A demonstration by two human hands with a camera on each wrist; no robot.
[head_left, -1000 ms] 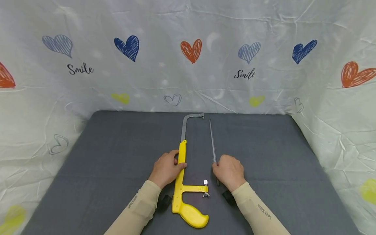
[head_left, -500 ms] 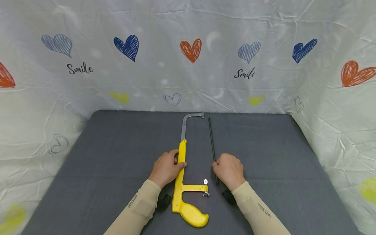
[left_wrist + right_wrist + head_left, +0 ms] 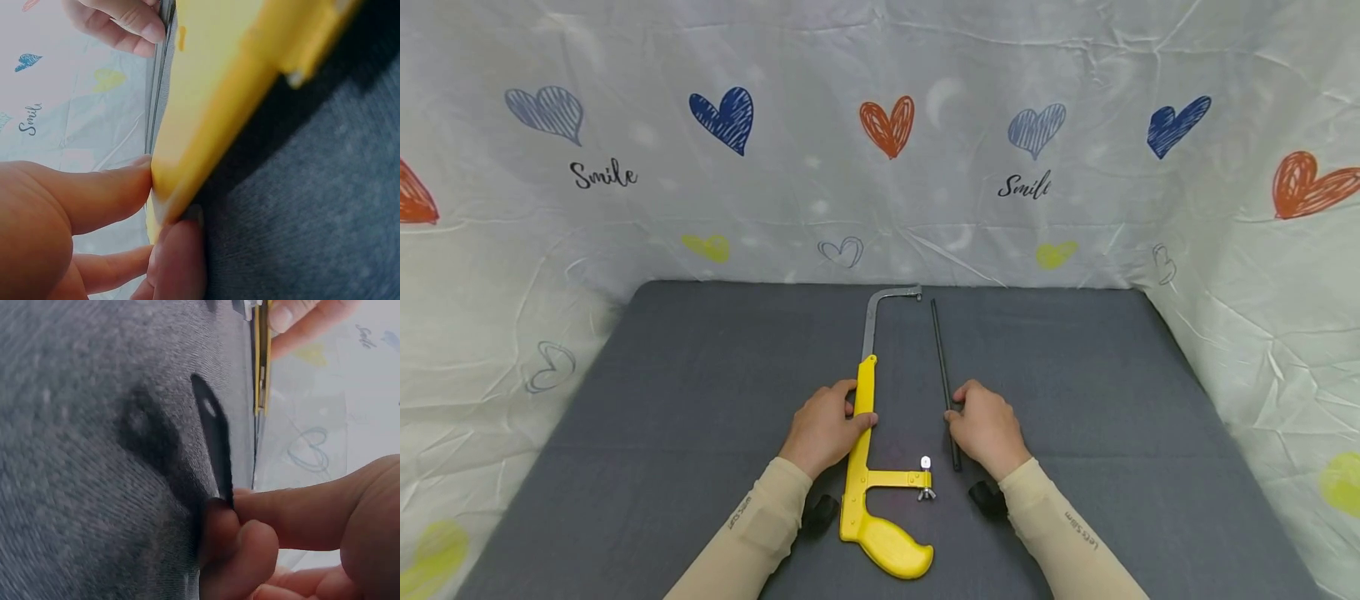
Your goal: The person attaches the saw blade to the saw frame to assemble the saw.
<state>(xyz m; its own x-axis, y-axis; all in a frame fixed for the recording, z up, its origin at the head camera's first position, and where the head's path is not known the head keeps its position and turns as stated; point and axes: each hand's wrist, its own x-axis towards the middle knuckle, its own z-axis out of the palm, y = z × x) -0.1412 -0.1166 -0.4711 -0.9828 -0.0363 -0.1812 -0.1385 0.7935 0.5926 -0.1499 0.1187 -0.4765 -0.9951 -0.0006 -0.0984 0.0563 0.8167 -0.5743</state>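
Observation:
My left hand [image 3: 826, 429] pinches the yellow spine of a hacksaw frame [image 3: 855, 475] between thumb and fingers. The saw's curved yellow handle [image 3: 895, 546] points toward me, and its grey bent end reaches toward the back. A wing nut [image 3: 927, 495] and clamp sit on its short arm. To the right of the saw, my right hand [image 3: 988, 427] pinches a dark hacksaw blade [image 3: 939, 350] that runs roughly parallel to the frame, apart from it. In the right wrist view the blade's near end [image 3: 215, 434] shows a hole and fine teeth, above the cloth.
A dark grey cloth [image 3: 715, 375] covers the table. White sheeting [image 3: 805, 167] printed with hearts and "Smile" stands along the back and both sides. A black wrist camera [image 3: 820, 515] shows beneath the left sleeve and another camera [image 3: 987, 498] beneath the right.
The blade has turned from a shiny silvery look to dark. My right hand's fingers have shifted, with the index finger now lifted further forward. The left hand and saw frame stay put.

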